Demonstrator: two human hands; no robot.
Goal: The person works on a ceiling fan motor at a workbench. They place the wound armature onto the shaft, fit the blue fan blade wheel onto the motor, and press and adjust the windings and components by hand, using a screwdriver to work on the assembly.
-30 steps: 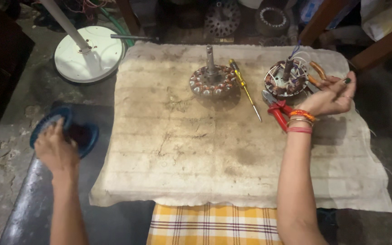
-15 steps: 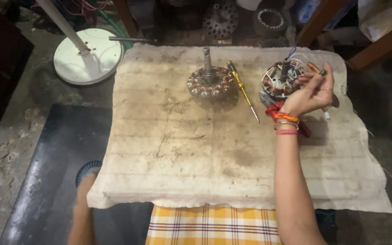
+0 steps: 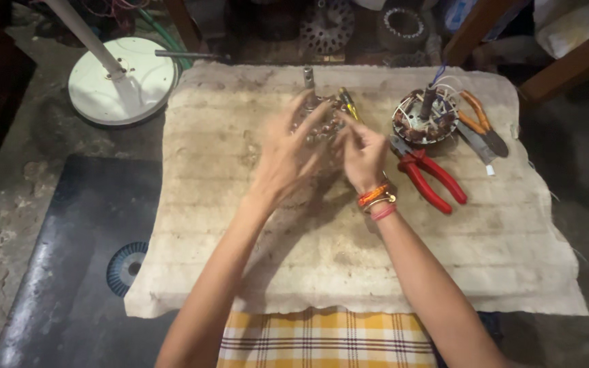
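Two hands meet over the far middle of the cloth-covered tabletop (image 3: 349, 266), both closing in on the rotor (image 3: 318, 121), a round metal motor part with a short upright shaft that stands near the far edge. The left hand (image 3: 288, 157) is blurred, its fingers spread wide over the near side of the rotor; the right hand (image 3: 363, 153) comes in from the right with the fingers half curled toward it, and whether either grip has yet closed on the metal I cannot tell. Judging by its look, the rotor is heavy, stiff and not fragile, with a ridged rim that should give good purchase; the rim taken from both sides, or the shaft, seems the natural place to hold it. A yellow-handled screwdriver (image 3: 347, 102) lies just beside it, partly hidden by the right hand. Toward the far right corner sits a wound stator (image 3: 425, 117) with loose wires, red-handled pliers (image 3: 431, 178) just in front of it and orange-handled pliers (image 3: 480, 123) to its right. Half a second ago the right hand was at the stator and the left was low beyond the near left corner by the blue ribbed disc (image 3: 125, 267) on the floor; now both have come to the rotor, and the disc lies alone.
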